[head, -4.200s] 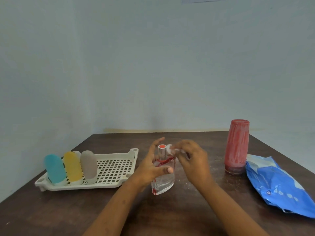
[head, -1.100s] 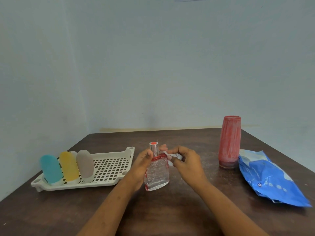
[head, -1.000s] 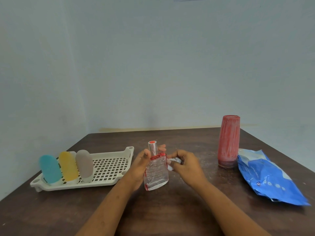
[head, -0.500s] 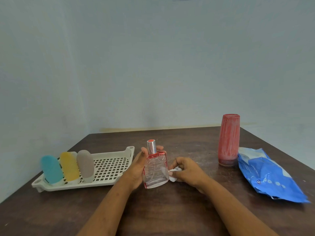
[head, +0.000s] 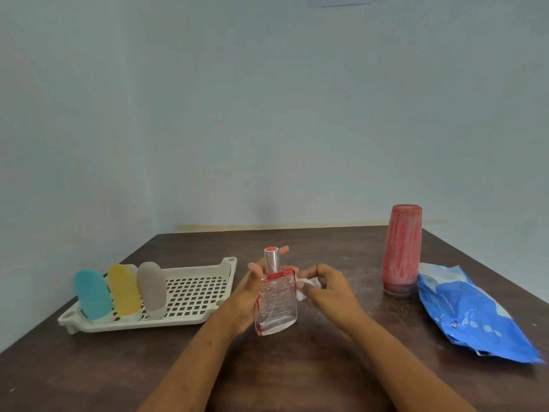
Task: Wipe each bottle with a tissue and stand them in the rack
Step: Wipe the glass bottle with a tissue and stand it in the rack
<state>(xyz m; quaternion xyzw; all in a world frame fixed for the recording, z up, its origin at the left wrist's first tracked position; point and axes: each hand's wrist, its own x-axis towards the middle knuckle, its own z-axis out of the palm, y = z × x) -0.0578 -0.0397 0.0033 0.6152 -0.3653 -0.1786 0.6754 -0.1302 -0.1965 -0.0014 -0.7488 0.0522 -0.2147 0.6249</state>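
Three bottles [head: 123,288] stand in the rack [head: 193,295]; the left hand [head: 245,298] grips the glass perfume bottle [head: 276,304], the right hand [head: 329,295] pinches a tissue [head: 307,285], apparently mid-wipe; the red bottle [head: 401,251] is untouched.

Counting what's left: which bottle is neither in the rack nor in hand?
The tall red bottle, standing beside the blue packet. The clear bottle is in the left hand; the teal, yellow and grey bottles stand in the rack.

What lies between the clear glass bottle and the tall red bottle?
Head view: the right hand, pinching a white tissue beside the clear glass bottle, then bare table up to the tall red bottle.
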